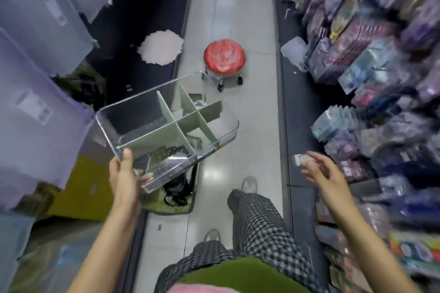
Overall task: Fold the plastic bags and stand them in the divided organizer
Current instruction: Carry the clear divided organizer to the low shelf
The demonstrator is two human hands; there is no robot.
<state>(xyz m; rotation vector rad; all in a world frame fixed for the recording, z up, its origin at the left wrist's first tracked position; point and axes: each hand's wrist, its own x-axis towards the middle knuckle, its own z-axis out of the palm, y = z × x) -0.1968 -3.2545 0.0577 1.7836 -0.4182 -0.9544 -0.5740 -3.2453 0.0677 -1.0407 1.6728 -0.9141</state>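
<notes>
Head view: the left hand carries the organizer by one near corner only, thumb over the rim and fingers underneath, so the clear box hangs out over the aisle floor tilted away from the body. That one-corner grip is the main risk, as I judge it: the smooth plastic could pivot or slip from the fingers and the box would drop to the tiles, or swing into the shelf edge on the left. The tilt also matters later; any folded bag stood in a cell while the box leans like this would likely slide or flop over. A further hazard is the stool standing in the aisle just ahead of the box, on casters, which the person could walk into. The picture is blurred on the right, so motion seems fast.

The right hand is spread, fingers loosely extended toward the shelf of packaged goods; a small pale thing sits at its fingertips, but I cannot tell what it is or whether it is gripped.

The organizer is a transparent rectangular bin with rounded corners and pale green dividers crossing inside to form several cells. All cells look empty. No plastic bags can be made out for certain, so folding appears not yet begun.
</notes>
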